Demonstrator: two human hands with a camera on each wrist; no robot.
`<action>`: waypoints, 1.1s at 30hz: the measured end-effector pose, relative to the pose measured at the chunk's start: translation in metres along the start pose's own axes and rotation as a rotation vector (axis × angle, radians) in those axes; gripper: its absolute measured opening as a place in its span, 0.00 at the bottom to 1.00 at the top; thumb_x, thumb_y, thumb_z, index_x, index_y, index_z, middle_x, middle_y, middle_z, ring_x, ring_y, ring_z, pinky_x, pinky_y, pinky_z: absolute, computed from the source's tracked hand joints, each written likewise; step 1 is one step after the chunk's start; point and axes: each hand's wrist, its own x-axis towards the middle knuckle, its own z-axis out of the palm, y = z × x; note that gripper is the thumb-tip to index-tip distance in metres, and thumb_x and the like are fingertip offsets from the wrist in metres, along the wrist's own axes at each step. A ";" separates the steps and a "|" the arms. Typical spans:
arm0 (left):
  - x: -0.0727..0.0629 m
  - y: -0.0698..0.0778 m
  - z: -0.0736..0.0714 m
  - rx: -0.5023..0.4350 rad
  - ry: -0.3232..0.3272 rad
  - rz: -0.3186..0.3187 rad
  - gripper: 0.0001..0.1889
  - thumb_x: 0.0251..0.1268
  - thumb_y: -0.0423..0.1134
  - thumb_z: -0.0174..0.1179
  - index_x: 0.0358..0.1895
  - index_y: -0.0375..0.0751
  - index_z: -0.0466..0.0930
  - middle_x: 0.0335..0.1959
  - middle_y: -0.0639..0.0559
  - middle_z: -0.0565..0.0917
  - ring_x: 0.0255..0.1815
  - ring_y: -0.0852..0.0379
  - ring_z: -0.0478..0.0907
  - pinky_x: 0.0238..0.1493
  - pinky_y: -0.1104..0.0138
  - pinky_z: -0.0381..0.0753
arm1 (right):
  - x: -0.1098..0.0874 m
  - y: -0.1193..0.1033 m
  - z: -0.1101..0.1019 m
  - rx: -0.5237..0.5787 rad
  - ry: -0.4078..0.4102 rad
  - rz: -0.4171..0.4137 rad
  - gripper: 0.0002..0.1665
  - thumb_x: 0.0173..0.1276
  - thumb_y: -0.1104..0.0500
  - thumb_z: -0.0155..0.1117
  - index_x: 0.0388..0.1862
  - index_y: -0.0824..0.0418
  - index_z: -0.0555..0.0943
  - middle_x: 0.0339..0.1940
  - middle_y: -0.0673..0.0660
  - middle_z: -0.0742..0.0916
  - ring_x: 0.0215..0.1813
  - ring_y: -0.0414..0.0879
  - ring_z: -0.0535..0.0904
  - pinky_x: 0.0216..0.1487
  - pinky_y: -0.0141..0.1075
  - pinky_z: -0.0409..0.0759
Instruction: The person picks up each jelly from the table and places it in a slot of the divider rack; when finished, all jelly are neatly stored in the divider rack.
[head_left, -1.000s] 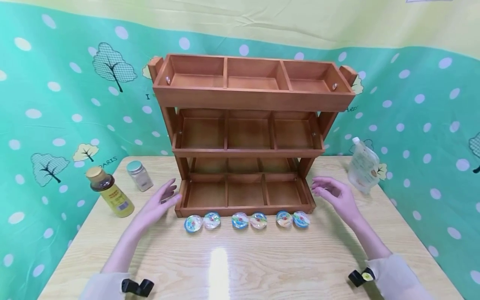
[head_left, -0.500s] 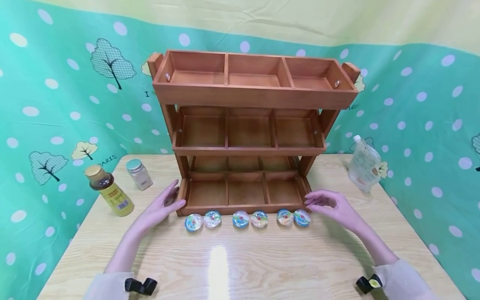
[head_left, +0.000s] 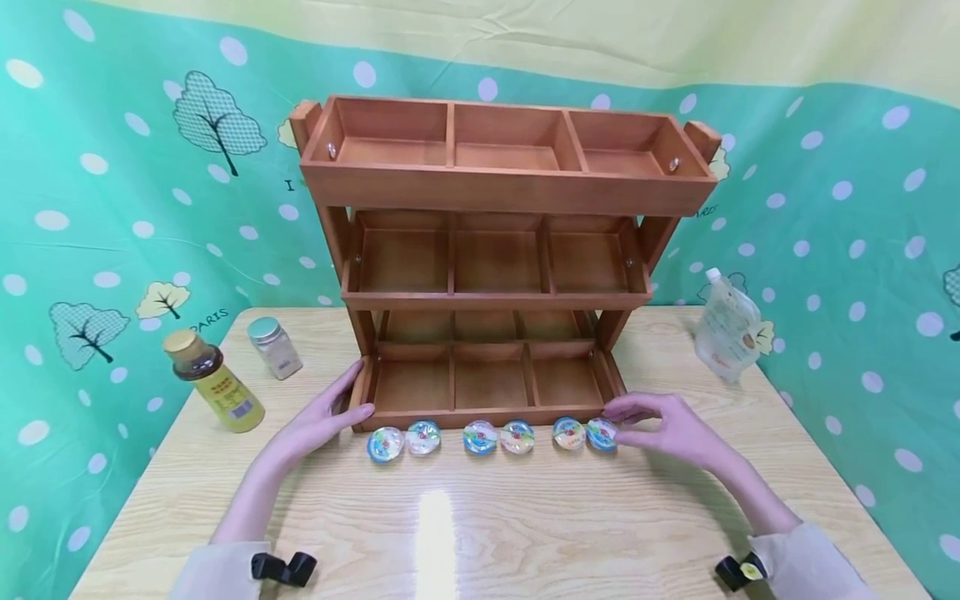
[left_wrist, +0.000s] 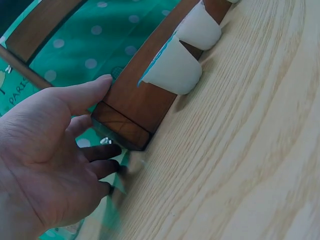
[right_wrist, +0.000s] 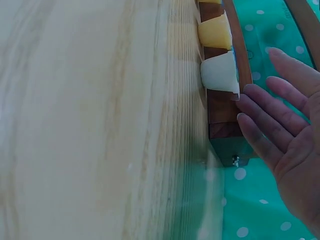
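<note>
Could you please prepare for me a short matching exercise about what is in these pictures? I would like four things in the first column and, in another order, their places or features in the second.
Things:
1. sealed cups
2. bottle
3. spouted pouch
4. left hand

Places or features:
A. to the right of the wooden rack
B. at the left end of the lowest tray
C. in a row along the lowest tray's front
D. topped by a tan cap

Right pairs: 1-C, 2-D, 3-A, 4-B.
</note>
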 end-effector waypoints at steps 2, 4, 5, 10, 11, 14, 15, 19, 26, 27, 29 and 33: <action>0.000 -0.001 0.000 0.000 -0.001 0.001 0.47 0.75 0.50 0.61 0.86 0.55 0.38 0.87 0.39 0.40 0.86 0.30 0.38 0.82 0.35 0.46 | 0.000 0.000 0.000 -0.023 -0.002 -0.004 0.24 0.62 0.54 0.78 0.57 0.57 0.86 0.50 0.49 0.92 0.49 0.44 0.89 0.54 0.38 0.87; 0.000 -0.001 0.000 0.004 -0.002 0.004 0.47 0.75 0.50 0.60 0.86 0.55 0.37 0.87 0.39 0.40 0.86 0.30 0.38 0.82 0.35 0.46 | 0.000 0.000 0.000 -0.044 -0.005 -0.010 0.24 0.62 0.54 0.79 0.57 0.56 0.86 0.50 0.49 0.92 0.50 0.45 0.89 0.54 0.38 0.87; 0.001 -0.002 0.000 0.007 -0.002 0.006 0.47 0.75 0.50 0.60 0.86 0.54 0.37 0.87 0.39 0.40 0.86 0.30 0.38 0.82 0.35 0.46 | -0.001 0.000 0.000 -0.048 -0.006 -0.008 0.25 0.62 0.54 0.79 0.57 0.56 0.86 0.50 0.50 0.92 0.50 0.46 0.89 0.54 0.38 0.87; 0.000 -0.002 0.001 0.003 -0.004 0.008 0.47 0.75 0.50 0.60 0.86 0.55 0.37 0.87 0.38 0.41 0.86 0.29 0.38 0.82 0.34 0.46 | -0.004 0.000 -0.002 -0.056 -0.007 0.042 0.27 0.61 0.50 0.79 0.58 0.57 0.86 0.50 0.50 0.92 0.50 0.48 0.89 0.54 0.40 0.88; 0.000 -0.002 0.001 -0.001 -0.004 0.007 0.47 0.75 0.51 0.60 0.86 0.55 0.37 0.87 0.38 0.41 0.86 0.29 0.38 0.82 0.34 0.46 | -0.004 0.000 -0.002 -0.061 -0.006 0.050 0.28 0.60 0.49 0.79 0.58 0.57 0.86 0.50 0.50 0.92 0.50 0.48 0.89 0.53 0.40 0.88; 0.000 -0.003 0.001 -0.013 -0.007 -0.001 0.47 0.75 0.52 0.60 0.86 0.57 0.37 0.87 0.40 0.41 0.86 0.29 0.37 0.81 0.33 0.45 | -0.005 0.002 -0.001 -0.088 -0.008 0.051 0.28 0.60 0.48 0.79 0.58 0.56 0.86 0.51 0.50 0.92 0.49 0.47 0.89 0.53 0.39 0.88; 0.000 -0.003 0.001 -0.015 -0.007 -0.002 0.47 0.75 0.53 0.60 0.86 0.57 0.37 0.87 0.40 0.41 0.86 0.30 0.37 0.81 0.33 0.45 | -0.005 0.003 0.000 -0.098 -0.011 0.046 0.29 0.60 0.47 0.79 0.58 0.56 0.86 0.50 0.50 0.92 0.49 0.46 0.90 0.53 0.39 0.88; 0.000 -0.003 0.001 -0.020 -0.008 -0.007 0.47 0.75 0.53 0.59 0.86 0.58 0.37 0.87 0.41 0.40 0.86 0.30 0.35 0.81 0.31 0.43 | -0.003 0.006 0.004 -0.108 -0.025 0.041 0.30 0.59 0.46 0.80 0.59 0.54 0.86 0.49 0.49 0.93 0.49 0.42 0.89 0.53 0.39 0.88; -0.001 -0.002 0.001 -0.016 -0.006 -0.014 0.47 0.76 0.52 0.59 0.86 0.57 0.36 0.87 0.40 0.41 0.86 0.29 0.37 0.81 0.32 0.45 | 0.003 0.002 0.011 -0.153 -0.053 0.036 0.30 0.56 0.44 0.82 0.58 0.46 0.86 0.47 0.39 0.91 0.48 0.31 0.86 0.52 0.37 0.87; -0.001 -0.002 0.001 -0.012 -0.004 -0.015 0.47 0.76 0.52 0.59 0.86 0.57 0.36 0.87 0.40 0.41 0.86 0.29 0.37 0.81 0.32 0.45 | 0.004 0.002 0.012 -0.160 -0.047 0.032 0.30 0.55 0.44 0.82 0.57 0.46 0.86 0.46 0.39 0.91 0.47 0.31 0.85 0.51 0.37 0.87; -0.001 -0.002 0.001 -0.007 -0.002 -0.017 0.47 0.75 0.52 0.59 0.86 0.57 0.36 0.87 0.40 0.41 0.86 0.29 0.37 0.81 0.32 0.46 | 0.005 0.002 0.014 -0.176 -0.037 0.021 0.30 0.54 0.44 0.83 0.56 0.47 0.87 0.44 0.39 0.92 0.45 0.31 0.85 0.50 0.37 0.87; 0.000 -0.002 0.002 -0.011 -0.005 -0.018 0.47 0.75 0.52 0.59 0.86 0.57 0.36 0.87 0.41 0.41 0.86 0.29 0.37 0.81 0.32 0.45 | 0.005 0.004 0.018 -0.193 -0.021 0.011 0.29 0.53 0.44 0.83 0.54 0.48 0.88 0.41 0.40 0.92 0.43 0.31 0.85 0.46 0.35 0.87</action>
